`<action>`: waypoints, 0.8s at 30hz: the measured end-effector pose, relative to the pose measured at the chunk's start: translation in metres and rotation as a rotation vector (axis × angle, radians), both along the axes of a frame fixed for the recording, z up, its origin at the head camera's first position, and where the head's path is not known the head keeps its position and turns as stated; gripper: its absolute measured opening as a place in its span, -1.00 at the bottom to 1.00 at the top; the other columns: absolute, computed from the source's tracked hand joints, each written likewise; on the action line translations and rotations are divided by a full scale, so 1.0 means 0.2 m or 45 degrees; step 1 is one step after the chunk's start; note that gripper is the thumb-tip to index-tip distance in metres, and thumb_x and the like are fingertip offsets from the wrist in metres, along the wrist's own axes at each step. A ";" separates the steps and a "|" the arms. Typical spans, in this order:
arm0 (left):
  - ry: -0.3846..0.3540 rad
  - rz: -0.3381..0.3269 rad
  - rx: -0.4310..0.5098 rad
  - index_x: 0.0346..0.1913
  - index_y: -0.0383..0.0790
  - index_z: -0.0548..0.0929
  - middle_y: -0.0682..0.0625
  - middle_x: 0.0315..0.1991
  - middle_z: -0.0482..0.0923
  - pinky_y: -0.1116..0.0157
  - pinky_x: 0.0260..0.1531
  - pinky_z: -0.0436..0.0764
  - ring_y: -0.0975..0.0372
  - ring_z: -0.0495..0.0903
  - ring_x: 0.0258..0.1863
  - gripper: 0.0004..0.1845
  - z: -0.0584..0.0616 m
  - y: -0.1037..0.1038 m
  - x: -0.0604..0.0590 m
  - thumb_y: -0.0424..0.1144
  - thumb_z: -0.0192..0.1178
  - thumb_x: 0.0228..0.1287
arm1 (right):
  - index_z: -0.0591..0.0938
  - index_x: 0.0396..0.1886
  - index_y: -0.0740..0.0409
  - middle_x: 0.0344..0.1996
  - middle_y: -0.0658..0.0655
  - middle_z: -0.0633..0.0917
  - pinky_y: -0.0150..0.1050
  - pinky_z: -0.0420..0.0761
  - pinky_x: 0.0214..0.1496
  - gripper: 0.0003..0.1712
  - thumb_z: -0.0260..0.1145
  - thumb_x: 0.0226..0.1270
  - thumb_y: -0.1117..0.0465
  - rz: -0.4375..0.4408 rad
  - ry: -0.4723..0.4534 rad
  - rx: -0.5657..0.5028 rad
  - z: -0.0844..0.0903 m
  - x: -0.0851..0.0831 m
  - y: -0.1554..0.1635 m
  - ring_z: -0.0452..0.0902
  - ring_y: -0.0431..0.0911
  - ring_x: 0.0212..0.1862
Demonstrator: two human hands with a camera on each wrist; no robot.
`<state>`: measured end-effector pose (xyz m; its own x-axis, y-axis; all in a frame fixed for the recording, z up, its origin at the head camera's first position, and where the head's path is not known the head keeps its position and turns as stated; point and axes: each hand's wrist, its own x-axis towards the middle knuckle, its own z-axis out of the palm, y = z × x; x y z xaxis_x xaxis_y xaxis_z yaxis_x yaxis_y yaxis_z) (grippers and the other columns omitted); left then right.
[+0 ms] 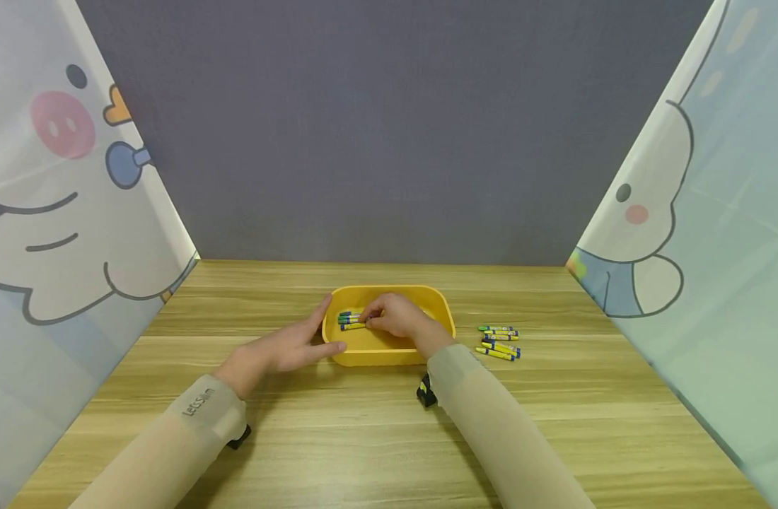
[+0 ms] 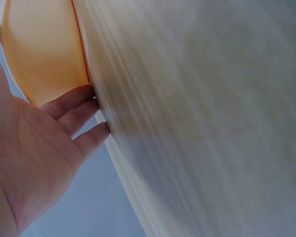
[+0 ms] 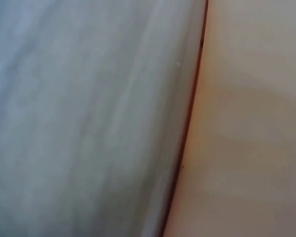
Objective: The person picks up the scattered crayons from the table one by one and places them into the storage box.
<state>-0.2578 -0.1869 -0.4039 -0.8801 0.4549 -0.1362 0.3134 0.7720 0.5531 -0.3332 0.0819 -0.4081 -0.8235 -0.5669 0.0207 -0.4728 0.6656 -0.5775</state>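
A yellow plastic box [image 1: 379, 359] sits on the wooden table, with several crayons [image 1: 351, 326] in green, dark and yellow lying side by side at the left of its floor. My left hand [image 1: 293, 346] is at the box's left end, fingers extended along the outside and thumb at the front rim. In the left wrist view, the spread fingers [image 2: 71, 111] lie by the orange-looking box wall. My right hand [image 1: 398, 318] reaches over the front rim into the box, its bent fingertips pinching the right end of a crayon. The right wrist view shows only box wall and tabletop.
Several more crayons [image 1: 500, 343], mostly yellow-wrapped with a green one, lie loose on the table [image 1: 338, 438] right of the box. A dark grey panel [image 1: 382, 141] stands behind, and printed cartoon sheets [image 1: 733, 247] flank both sides.
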 end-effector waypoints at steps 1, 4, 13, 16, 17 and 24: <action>0.003 -0.002 0.004 0.82 -0.04 -0.44 -0.34 0.74 0.13 -0.24 0.62 0.32 -0.20 0.31 0.66 0.26 0.00 0.00 0.00 0.52 0.08 0.52 | 0.91 -0.01 -0.01 0.01 0.01 0.88 -0.20 0.63 0.12 -0.83 0.44 0.58 0.25 -0.003 0.000 0.004 0.00 0.00 0.00 0.59 -0.17 -0.11; 0.007 -0.002 0.009 0.82 -0.08 -0.42 -0.34 0.74 0.15 -0.24 0.62 0.32 -0.20 0.32 0.66 0.26 0.00 0.00 0.00 0.51 0.09 0.52 | 0.91 -0.01 -0.01 0.00 0.01 0.88 -0.22 0.62 0.10 -0.83 0.45 0.58 0.24 -0.012 -0.006 0.005 0.00 0.00 0.00 0.58 -0.18 -0.12; 0.009 0.000 0.010 0.82 -0.08 -0.42 -0.34 0.73 0.17 -0.24 0.61 0.33 -0.20 0.34 0.65 0.27 0.00 0.01 0.00 0.51 0.09 0.52 | 0.92 -0.05 -0.06 0.04 0.02 0.80 -0.09 0.63 0.27 -0.85 0.48 0.55 0.24 -0.033 0.016 0.027 0.00 0.00 -0.01 0.61 -0.12 0.00; 0.010 0.005 0.005 0.82 -0.07 -0.42 -0.34 0.74 0.14 -0.24 0.62 0.33 -0.20 0.33 0.65 0.26 0.00 0.01 0.00 0.52 0.09 0.52 | 0.92 -0.06 -0.07 -0.01 0.02 0.75 -0.10 0.62 0.23 -0.85 0.49 0.55 0.24 -0.038 0.033 0.040 0.00 0.01 -0.01 0.57 -0.12 -0.06; 0.009 0.005 0.005 0.82 -0.06 -0.42 -0.33 0.74 0.14 -0.23 0.62 0.32 -0.20 0.32 0.66 0.26 0.00 0.00 0.00 0.52 0.09 0.52 | 0.92 -0.06 -0.07 -0.03 0.02 0.74 -0.11 0.61 0.21 -0.85 0.49 0.55 0.23 -0.037 0.039 0.045 0.00 0.01 -0.01 0.55 -0.12 -0.08; 0.002 0.002 0.009 0.82 -0.06 -0.43 -0.33 0.75 0.11 -0.24 0.62 0.33 -0.21 0.31 0.66 0.26 0.00 0.01 0.01 0.52 0.08 0.53 | 0.92 -0.02 -0.05 -0.03 0.02 0.80 -0.10 0.66 0.22 -0.84 0.49 0.55 0.22 -0.004 0.098 0.082 0.00 0.00 -0.01 0.62 -0.11 -0.05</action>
<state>-0.2568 -0.1857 -0.4030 -0.8810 0.4545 -0.1318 0.3130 0.7686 0.5579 -0.3332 0.0794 -0.4089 -0.8226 -0.5666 0.0479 -0.5122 0.7017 -0.4954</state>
